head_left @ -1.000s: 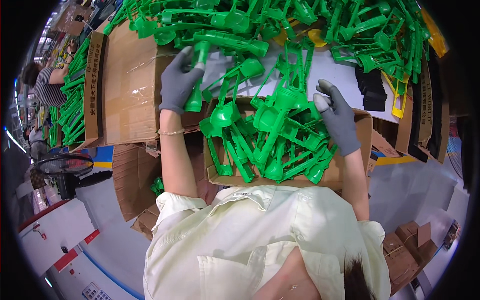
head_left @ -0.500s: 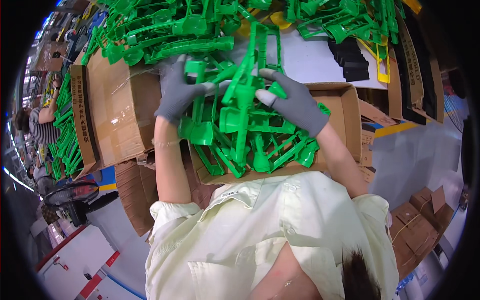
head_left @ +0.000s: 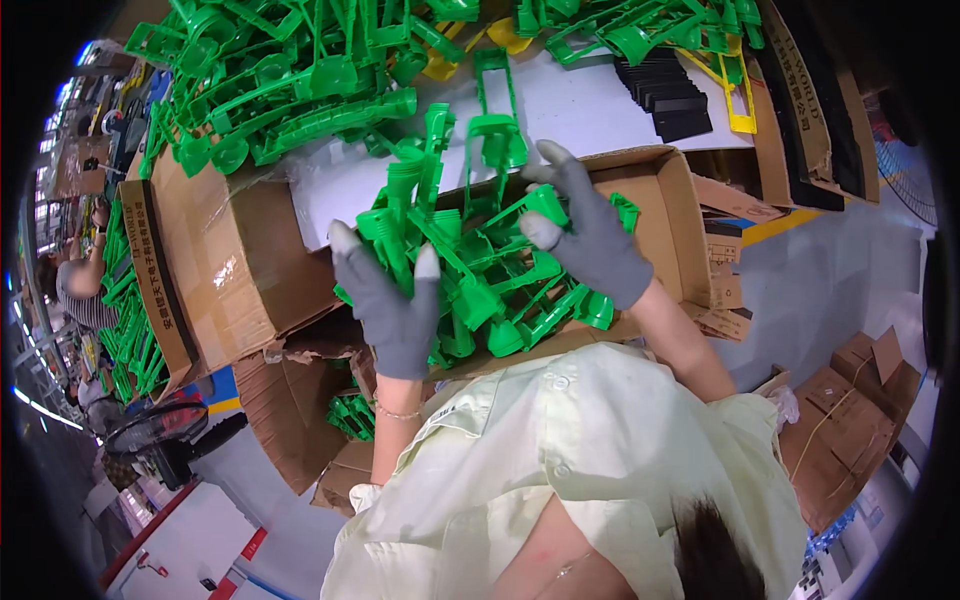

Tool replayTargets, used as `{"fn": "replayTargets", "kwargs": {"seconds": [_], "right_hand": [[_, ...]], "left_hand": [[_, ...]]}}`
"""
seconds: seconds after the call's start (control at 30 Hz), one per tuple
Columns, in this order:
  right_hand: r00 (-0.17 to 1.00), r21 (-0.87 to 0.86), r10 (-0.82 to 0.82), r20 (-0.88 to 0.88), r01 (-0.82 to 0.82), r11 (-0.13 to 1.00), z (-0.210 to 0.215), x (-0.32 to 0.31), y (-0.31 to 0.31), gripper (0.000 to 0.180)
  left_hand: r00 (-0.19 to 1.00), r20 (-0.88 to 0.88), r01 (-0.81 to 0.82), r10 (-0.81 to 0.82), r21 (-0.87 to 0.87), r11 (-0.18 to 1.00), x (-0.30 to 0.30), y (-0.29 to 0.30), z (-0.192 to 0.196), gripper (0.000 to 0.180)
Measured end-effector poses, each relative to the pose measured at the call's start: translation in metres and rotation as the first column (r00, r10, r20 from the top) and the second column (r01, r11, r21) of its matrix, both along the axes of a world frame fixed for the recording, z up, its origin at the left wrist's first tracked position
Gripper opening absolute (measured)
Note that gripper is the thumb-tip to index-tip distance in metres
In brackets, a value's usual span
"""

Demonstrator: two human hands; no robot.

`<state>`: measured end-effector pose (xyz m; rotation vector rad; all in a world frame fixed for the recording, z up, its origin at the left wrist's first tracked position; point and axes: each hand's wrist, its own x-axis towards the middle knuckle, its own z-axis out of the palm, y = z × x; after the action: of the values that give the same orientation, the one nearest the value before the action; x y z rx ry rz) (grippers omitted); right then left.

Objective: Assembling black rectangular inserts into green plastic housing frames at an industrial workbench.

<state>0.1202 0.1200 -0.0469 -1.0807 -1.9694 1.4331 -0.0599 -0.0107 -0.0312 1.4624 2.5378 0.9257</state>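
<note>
A heap of green plastic parts [head_left: 480, 300], with long frames and cup-like ends, fills an open cardboard box [head_left: 665, 215] in front of me. Both hands wear grey gloves with pale fingertips. My left hand [head_left: 390, 310] lies against the left side of the heap, its thumb and fingers spread beside an upright green part [head_left: 402, 190]. On the heap's right side is my right hand [head_left: 598, 245], fingers apart; a short green piece [head_left: 546, 204] shows between its thumb and forefinger. Whether that piece is gripped is unclear. Another green frame [head_left: 497, 140] leans at the box's far side.
Beyond the box, a white tabletop [head_left: 570, 105] carries a large pile of green parts [head_left: 290, 80], stacked black plates [head_left: 665, 95] and a yellow frame [head_left: 740, 105]. A cardboard carton [head_left: 215, 265] stands left. A fan [head_left: 160, 430] and another person [head_left: 85, 280] are farther left.
My left hand has come nearer and to the right, its fingers spreading at the heap. The raised green parts between my hands have dropped or shifted onto the box's heap. More white tabletop shows.
</note>
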Motion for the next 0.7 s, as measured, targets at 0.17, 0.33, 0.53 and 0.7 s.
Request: {"fn": "replayTargets", "kwargs": {"seconds": [0.17, 0.33, 0.53, 0.7], "right_hand": [[0.966, 0.088, -0.215, 0.144, 0.204, 0.975, 0.009, 0.046, 0.0, 0.061], [0.76, -0.011, -0.199, 0.619, 0.261, 0.965, -0.005, 0.098, 0.006, 0.07], [0.893, -0.083, 0.041, 0.447, -0.004, 0.997, -0.01, 0.04, -0.033, 0.073], [0.87, 0.089, 0.107, 0.481, -0.17, 0.981, -0.036, 0.029, -0.039, 0.08]], "left_hand": [[0.986, 0.151, 0.061, -0.07, 0.063, 0.996, -0.001, -0.006, 0.004, 0.074], [0.999, 0.018, 0.027, -0.027, -0.032, 0.999, -0.008, -0.011, 0.009, 0.064], [0.996, 0.078, 0.045, -0.045, -0.002, 0.999, -0.016, -0.019, -0.012, 0.073], [0.96, 0.261, 0.07, -0.103, 0.133, 0.989, -0.01, -0.021, -0.008, 0.075]]}}
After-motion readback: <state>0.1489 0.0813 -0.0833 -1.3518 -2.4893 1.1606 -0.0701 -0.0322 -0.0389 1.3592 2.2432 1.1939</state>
